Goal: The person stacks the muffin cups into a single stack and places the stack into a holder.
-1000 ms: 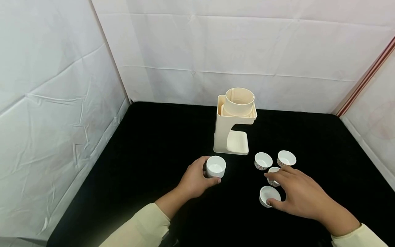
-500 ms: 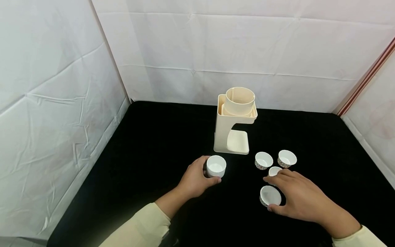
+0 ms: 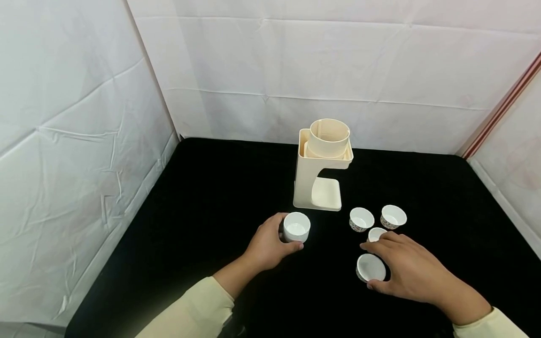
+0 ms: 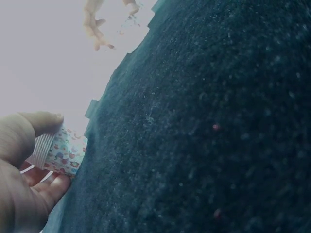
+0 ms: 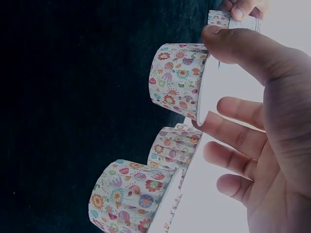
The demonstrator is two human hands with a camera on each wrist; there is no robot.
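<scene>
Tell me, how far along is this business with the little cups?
Early, it seems. Nothing sits on the cream stand yet; its tray looks bare. The left hand grips one cup on the black cloth, and the right hand pinches the nearest cup. Three more cups wait untouched beside it.
</scene>
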